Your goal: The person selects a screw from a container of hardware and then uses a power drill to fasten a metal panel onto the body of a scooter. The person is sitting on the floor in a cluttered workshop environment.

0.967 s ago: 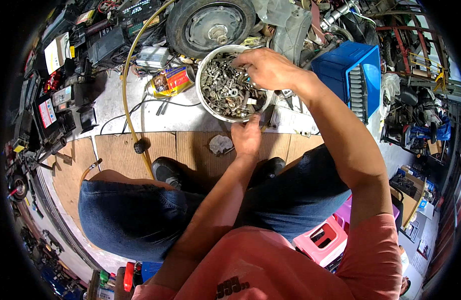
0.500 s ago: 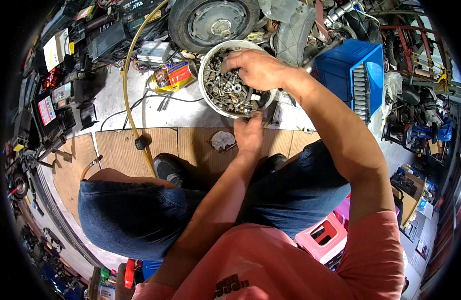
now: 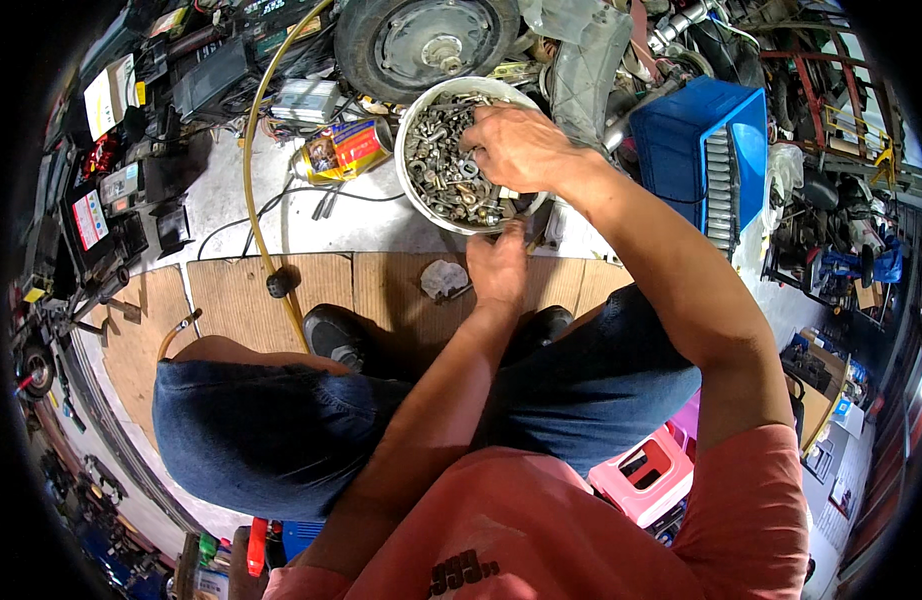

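A round white bucket (image 3: 405,179) full of loose bolts, nuts and washers (image 3: 447,160) stands in front of me, slightly tilted towards me. At its near side, my left hand (image 3: 497,268) grips the rim, with the fingertips out of sight. My right hand (image 3: 521,148) reaches over the far right side into the bucket. Its fingers are bent and drawn together, their tips down at the hardware. Whatever they pinch is hidden.
Left of the bucket lies a yellow and red can (image 3: 349,152). Behind stands a wheel (image 3: 421,45); a blue bin (image 3: 696,125) sits to the right. A yellow hose (image 3: 253,150) runs down the left side. Crumpled white tissue (image 3: 444,279) lies on the cardboard (image 3: 396,275) by my shoes.
My right hand has moved a little to the right across the hardware, and its fingers have drawn in. The left hand keeps its hold on the rim; the bucket has shifted slightly.
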`<state>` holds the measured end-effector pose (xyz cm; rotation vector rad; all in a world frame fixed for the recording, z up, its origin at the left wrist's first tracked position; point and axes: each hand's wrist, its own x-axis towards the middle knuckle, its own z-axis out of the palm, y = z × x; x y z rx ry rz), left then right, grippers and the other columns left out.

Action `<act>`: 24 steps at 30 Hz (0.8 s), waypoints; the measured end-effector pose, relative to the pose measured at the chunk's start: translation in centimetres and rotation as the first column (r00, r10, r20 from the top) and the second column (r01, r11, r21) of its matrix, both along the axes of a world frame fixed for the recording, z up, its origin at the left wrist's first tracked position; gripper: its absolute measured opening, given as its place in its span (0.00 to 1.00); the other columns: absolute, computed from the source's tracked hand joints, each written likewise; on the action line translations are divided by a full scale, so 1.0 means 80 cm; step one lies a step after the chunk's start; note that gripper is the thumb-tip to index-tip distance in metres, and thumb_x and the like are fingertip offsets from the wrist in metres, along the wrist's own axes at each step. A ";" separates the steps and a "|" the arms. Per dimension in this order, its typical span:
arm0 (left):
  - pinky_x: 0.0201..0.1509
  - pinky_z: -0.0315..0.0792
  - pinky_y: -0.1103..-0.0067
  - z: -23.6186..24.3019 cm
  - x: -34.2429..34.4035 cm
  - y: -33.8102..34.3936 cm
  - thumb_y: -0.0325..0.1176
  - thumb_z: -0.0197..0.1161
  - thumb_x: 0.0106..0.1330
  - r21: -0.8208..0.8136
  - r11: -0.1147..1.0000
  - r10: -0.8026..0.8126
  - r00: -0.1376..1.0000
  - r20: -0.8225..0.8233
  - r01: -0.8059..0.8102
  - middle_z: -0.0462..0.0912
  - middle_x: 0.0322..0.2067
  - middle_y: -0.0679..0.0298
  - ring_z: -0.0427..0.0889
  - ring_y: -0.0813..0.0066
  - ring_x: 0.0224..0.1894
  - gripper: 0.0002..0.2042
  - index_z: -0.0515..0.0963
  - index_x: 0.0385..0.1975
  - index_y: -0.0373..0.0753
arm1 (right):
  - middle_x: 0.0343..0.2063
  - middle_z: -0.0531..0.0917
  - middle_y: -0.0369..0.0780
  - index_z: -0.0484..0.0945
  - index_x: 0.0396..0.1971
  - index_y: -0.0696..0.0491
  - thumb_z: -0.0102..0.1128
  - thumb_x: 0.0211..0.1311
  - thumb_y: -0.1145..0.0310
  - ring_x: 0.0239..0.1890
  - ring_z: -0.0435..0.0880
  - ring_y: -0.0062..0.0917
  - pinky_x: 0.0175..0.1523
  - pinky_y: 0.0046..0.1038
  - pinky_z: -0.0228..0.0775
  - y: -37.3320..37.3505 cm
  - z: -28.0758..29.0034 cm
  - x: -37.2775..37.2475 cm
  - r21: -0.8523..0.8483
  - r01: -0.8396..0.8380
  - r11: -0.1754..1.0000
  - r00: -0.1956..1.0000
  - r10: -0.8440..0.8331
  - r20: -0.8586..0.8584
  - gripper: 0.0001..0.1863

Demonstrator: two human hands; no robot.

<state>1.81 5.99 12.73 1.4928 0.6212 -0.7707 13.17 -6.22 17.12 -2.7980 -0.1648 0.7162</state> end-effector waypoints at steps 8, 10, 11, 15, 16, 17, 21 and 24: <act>0.31 0.69 0.73 -0.034 -0.012 -0.008 0.41 0.70 0.62 0.003 0.999 0.037 0.998 0.054 -0.038 0.81 0.27 0.63 0.74 0.74 0.27 0.19 0.83 0.42 0.29 | 0.48 0.83 0.45 0.87 0.47 0.49 0.59 0.66 0.64 0.55 0.81 0.45 0.63 0.45 0.70 -0.006 -0.011 0.003 0.058 0.089 0.994 0.996 -0.087 -0.027 0.14; 0.51 0.71 0.69 -0.036 -0.009 -0.005 0.42 0.70 0.61 -0.001 1.000 -0.022 1.000 -0.009 0.022 0.84 0.41 0.47 0.81 0.58 0.44 0.24 0.81 0.48 0.25 | 0.47 0.83 0.44 0.88 0.46 0.50 0.61 0.66 0.63 0.55 0.82 0.44 0.63 0.45 0.71 -0.005 -0.014 0.005 0.059 0.116 0.991 0.993 -0.114 -0.041 0.14; 0.61 0.72 0.66 -0.034 -0.007 -0.002 0.43 0.70 0.61 -0.003 0.999 -0.049 0.998 -0.040 0.049 0.86 0.48 0.40 0.84 0.50 0.53 0.27 0.80 0.50 0.23 | 0.47 0.83 0.44 0.88 0.46 0.50 0.61 0.66 0.63 0.55 0.82 0.44 0.62 0.45 0.71 -0.003 -0.017 0.007 0.061 0.130 0.990 0.991 -0.127 -0.044 0.13; 0.35 0.70 0.74 -0.040 -0.013 -0.008 0.38 0.68 0.63 -0.024 1.000 0.021 0.994 0.103 -0.018 0.82 0.29 0.63 0.73 0.74 0.28 0.17 0.83 0.42 0.29 | 0.43 0.87 0.47 0.89 0.43 0.46 0.62 0.62 0.62 0.49 0.86 0.43 0.57 0.44 0.77 -0.004 -0.027 0.004 0.057 0.088 0.994 0.992 -0.092 0.080 0.13; 0.35 0.70 0.74 -0.036 -0.014 -0.008 0.38 0.68 0.63 -0.013 1.000 0.025 0.997 0.080 -0.024 0.81 0.28 0.64 0.73 0.74 0.28 0.17 0.83 0.42 0.29 | 0.44 0.87 0.46 0.89 0.43 0.46 0.62 0.61 0.62 0.49 0.86 0.44 0.57 0.44 0.76 -0.005 -0.030 0.003 0.066 0.068 0.995 0.992 -0.075 0.102 0.13; 0.35 0.70 0.74 -0.031 -0.013 -0.008 0.38 0.68 0.63 -0.005 1.000 0.031 0.998 0.054 -0.031 0.81 0.28 0.64 0.73 0.74 0.28 0.16 0.83 0.41 0.29 | 0.45 0.87 0.46 0.89 0.42 0.46 0.62 0.61 0.62 0.49 0.86 0.44 0.57 0.44 0.76 -0.003 -0.029 0.002 0.072 0.047 0.996 0.991 -0.056 0.123 0.13; 0.36 0.70 0.74 -0.047 -0.020 -0.011 0.39 0.68 0.63 -0.009 0.998 0.063 0.994 0.092 -0.063 0.81 0.28 0.64 0.72 0.74 0.29 0.17 0.83 0.40 0.29 | 0.46 0.85 0.45 0.89 0.42 0.47 0.63 0.59 0.62 0.51 0.85 0.44 0.58 0.44 0.76 0.010 -0.022 0.001 0.044 0.047 0.998 0.993 -0.051 0.105 0.13; 0.38 0.71 0.73 -0.051 -0.019 -0.010 0.41 0.68 0.63 -0.015 1.000 0.026 1.000 0.016 -0.026 0.81 0.28 0.61 0.73 0.73 0.30 0.18 0.83 0.40 0.28 | 0.47 0.85 0.45 0.88 0.40 0.49 0.63 0.60 0.62 0.51 0.84 0.45 0.58 0.44 0.76 0.011 -0.024 0.002 0.059 0.088 0.994 0.992 -0.093 0.087 0.13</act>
